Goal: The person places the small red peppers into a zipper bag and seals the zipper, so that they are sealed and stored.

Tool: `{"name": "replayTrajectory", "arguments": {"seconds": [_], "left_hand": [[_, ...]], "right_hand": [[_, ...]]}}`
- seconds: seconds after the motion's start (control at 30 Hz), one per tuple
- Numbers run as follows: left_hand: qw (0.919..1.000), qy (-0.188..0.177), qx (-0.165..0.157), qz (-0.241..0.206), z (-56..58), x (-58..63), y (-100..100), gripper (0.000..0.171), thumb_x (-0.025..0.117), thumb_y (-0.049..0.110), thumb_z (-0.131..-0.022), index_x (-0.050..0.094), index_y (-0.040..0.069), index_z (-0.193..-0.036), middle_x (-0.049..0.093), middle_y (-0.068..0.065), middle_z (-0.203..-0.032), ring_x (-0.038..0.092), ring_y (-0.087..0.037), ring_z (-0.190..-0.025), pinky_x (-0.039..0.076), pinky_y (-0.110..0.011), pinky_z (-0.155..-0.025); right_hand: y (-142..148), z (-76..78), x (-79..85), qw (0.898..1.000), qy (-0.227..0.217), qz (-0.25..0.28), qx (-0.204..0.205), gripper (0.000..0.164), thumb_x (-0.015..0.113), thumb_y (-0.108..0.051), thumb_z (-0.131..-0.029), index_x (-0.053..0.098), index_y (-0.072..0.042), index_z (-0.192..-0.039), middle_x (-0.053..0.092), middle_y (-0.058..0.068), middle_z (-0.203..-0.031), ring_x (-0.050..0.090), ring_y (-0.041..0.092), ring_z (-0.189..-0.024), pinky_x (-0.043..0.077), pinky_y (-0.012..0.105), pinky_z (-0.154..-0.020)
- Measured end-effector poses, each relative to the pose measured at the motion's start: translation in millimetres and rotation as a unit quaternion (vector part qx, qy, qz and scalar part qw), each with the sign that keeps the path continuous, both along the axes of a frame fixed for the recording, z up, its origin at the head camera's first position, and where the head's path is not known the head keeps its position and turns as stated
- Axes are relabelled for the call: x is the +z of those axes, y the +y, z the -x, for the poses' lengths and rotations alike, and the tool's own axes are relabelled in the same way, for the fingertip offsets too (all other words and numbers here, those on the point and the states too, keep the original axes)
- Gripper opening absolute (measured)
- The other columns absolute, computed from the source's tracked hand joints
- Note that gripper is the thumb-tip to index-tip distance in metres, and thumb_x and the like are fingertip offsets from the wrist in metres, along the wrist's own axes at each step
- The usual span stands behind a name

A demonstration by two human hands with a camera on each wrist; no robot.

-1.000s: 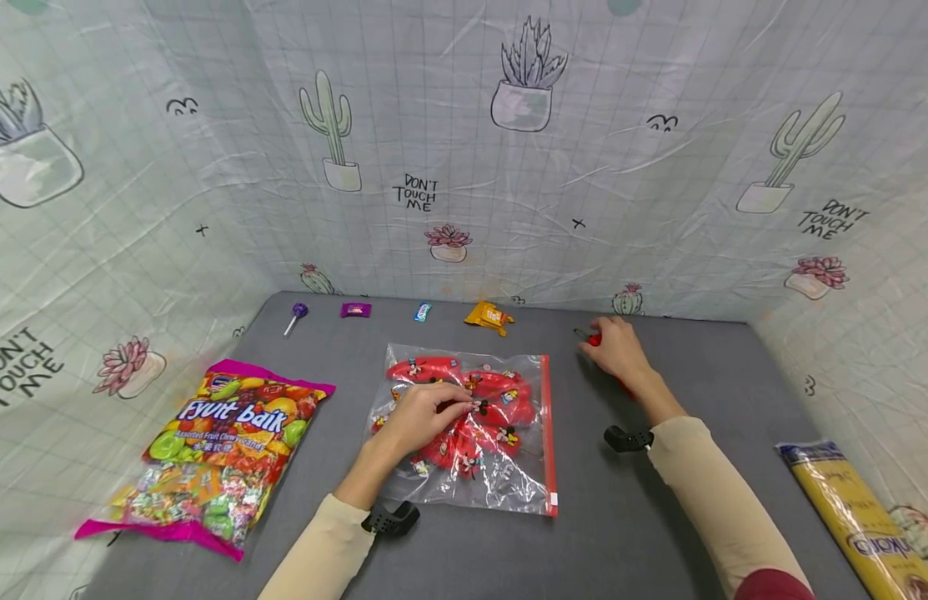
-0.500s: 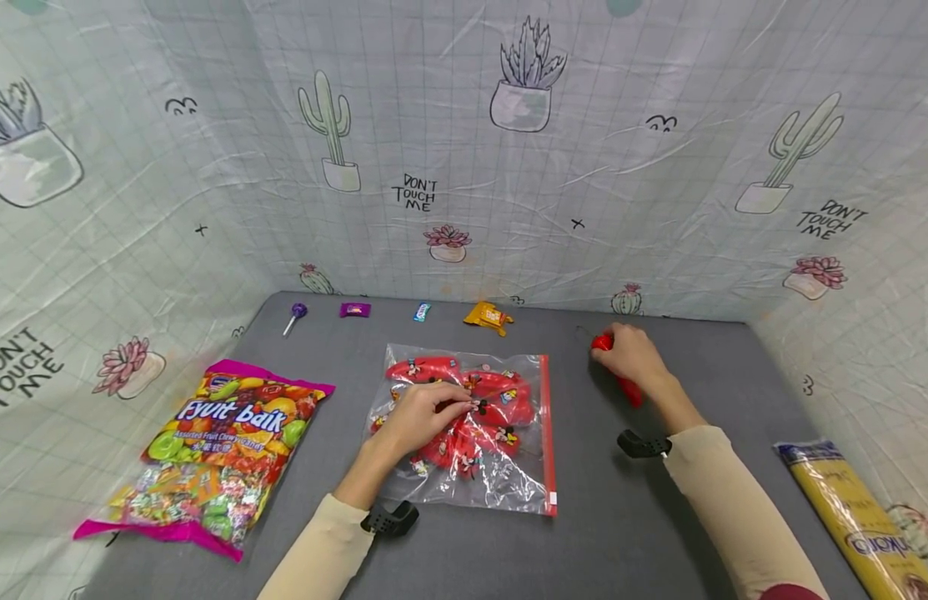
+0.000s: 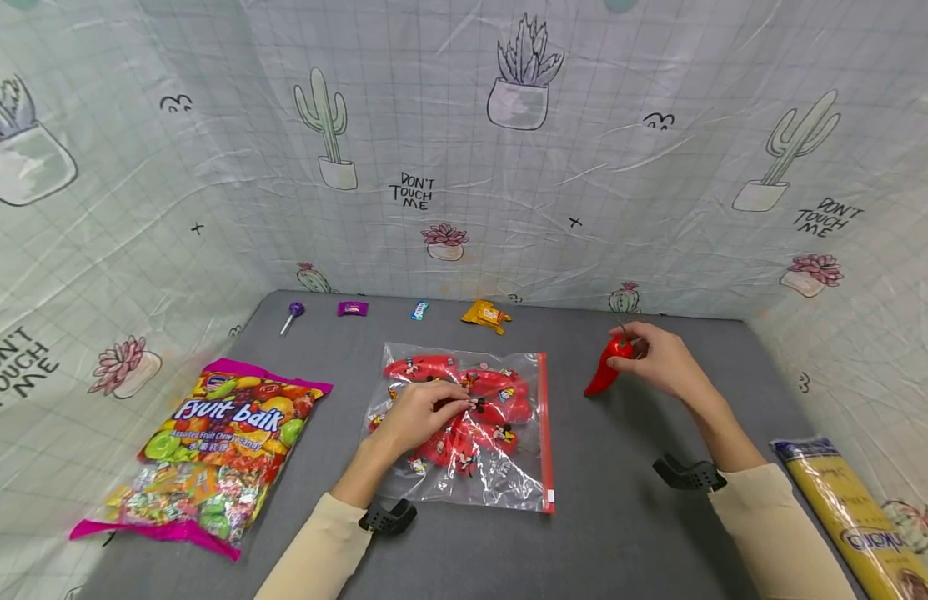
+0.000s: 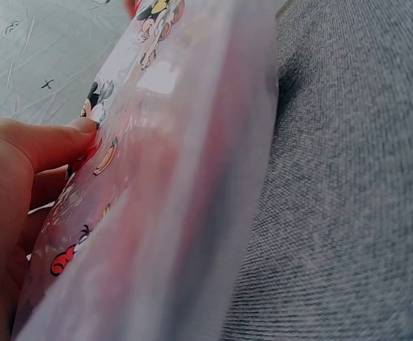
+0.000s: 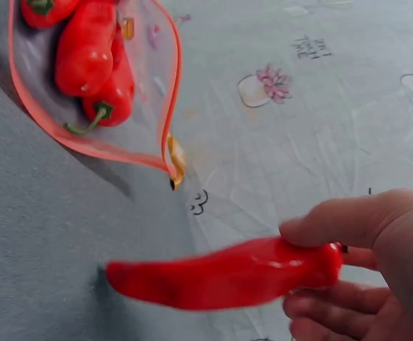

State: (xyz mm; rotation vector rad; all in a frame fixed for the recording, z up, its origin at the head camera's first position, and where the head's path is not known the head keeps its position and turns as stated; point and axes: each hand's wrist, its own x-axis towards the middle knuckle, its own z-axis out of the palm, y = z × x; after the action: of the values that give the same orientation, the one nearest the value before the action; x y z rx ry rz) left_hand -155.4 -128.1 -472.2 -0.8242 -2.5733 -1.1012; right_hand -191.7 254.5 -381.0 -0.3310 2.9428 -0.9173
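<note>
I have the red pepper (image 5: 213,279) to the right of the zip bag (image 3: 501,487), well apart from its open side, stem end up and tip slanting down; I can't tell whether the tip touches the table (image 3: 606,517). The right hand (image 3: 662,358) pinches it near the stem between thumb and fingers. That grip sits at one end, so I judge a bump to the tip could swivel the smooth pepper or make it slip. On the bag, the left hand (image 3: 422,417) appears to pinch the upper film, and the right wrist view shows the red rim (image 5: 121,155) standing open around other red peppers (image 5: 86,60). If that pinch slackened, I'd expect the limp film to sag and the mouth to narrow; a pepper tip catching the rim could also drag the bag askew. Behind the bag, from left to right, lie a lollipop (image 3: 296,309), a purple sweet (image 3: 353,309), a small blue sweet (image 3: 419,311) and a yellow packet (image 3: 484,314); I'd guess a wide sweep of a sleeve is the likeliest thing to upset them. Left of the bag lies a fruit candy bag (image 3: 234,442); far to its right, a long yellow pack (image 3: 846,508).
</note>
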Motion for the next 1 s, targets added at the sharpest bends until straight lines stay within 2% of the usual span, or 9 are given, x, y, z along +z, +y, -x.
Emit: {"name": "replayTrajectory", "arguments": {"seconds": [0.23,0.43,0.67,0.87,1.0], "left_hand": [[1.0,0.006,-0.001,-0.006,0.3,-2.0,0,0.013,0.068,0.028,-0.087,0.073,0.022,-0.097,0.072,0.011,-0.096,0.065,0.0,-0.088,0.055,-0.023,-0.077],[1.0,0.006,-0.002,-0.005,-0.7,-2.5,-1,0.013,0.068,0.027,-0.086,0.073,0.022,-0.097,0.072,0.011,-0.096,0.064,0.001,-0.087,0.055,-0.023,-0.076],[1.0,0.004,-0.002,-0.004,-1.8,-1.4,0,0.012,0.068,0.027,-0.087,0.073,0.022,-0.097,0.072,0.011,-0.096,0.064,0.001,-0.086,0.055,-0.022,-0.075],[0.9999,0.005,-0.007,-0.007,-0.9,-1.0,1,0.013,0.067,0.027,-0.087,0.073,0.021,-0.097,0.072,0.011,-0.096,0.064,0.0,-0.085,0.055,-0.022,-0.074],[0.9998,0.011,-0.012,-0.006,0.1,-1.8,0,0.014,0.066,0.028,-0.088,0.073,0.021,-0.098,0.072,0.009,-0.096,0.065,-0.002,-0.086,0.056,-0.023,-0.074]], "right_hand": [[11,-20.6,-5.4,0.999,-0.017,0.01,0.036,0.046,0.073,-0.042,-0.079,0.06,-0.017,-0.116,0.067,0.005,-0.101,0.061,0.018,-0.088,0.051,0.026,-0.067],[16,-32.2,-13.4,0.998,-0.04,0.023,0.047,0.045,0.076,-0.034,-0.078,0.06,-0.014,-0.116,0.065,0.006,-0.1,0.061,0.018,-0.088,0.052,0.024,-0.066],[21,-41.7,-21.2,0.998,-0.028,-0.001,0.058,0.043,0.079,-0.03,-0.075,0.061,-0.014,-0.111,0.067,0.007,-0.098,0.061,0.016,-0.085,0.051,0.023,-0.064],[23,-48.3,-24.2,0.996,-0.035,-0.019,0.075,0.039,0.082,-0.026,-0.071,0.063,-0.011,-0.102,0.068,0.003,-0.093,0.062,0.013,-0.08,0.05,0.02,-0.063],[23,-52.8,-24.6,0.996,-0.034,-0.013,0.08,0.038,0.082,-0.027,-0.071,0.063,-0.012,-0.1,0.068,0.002,-0.091,0.062,0.011,-0.078,0.05,0.02,-0.062]]}}
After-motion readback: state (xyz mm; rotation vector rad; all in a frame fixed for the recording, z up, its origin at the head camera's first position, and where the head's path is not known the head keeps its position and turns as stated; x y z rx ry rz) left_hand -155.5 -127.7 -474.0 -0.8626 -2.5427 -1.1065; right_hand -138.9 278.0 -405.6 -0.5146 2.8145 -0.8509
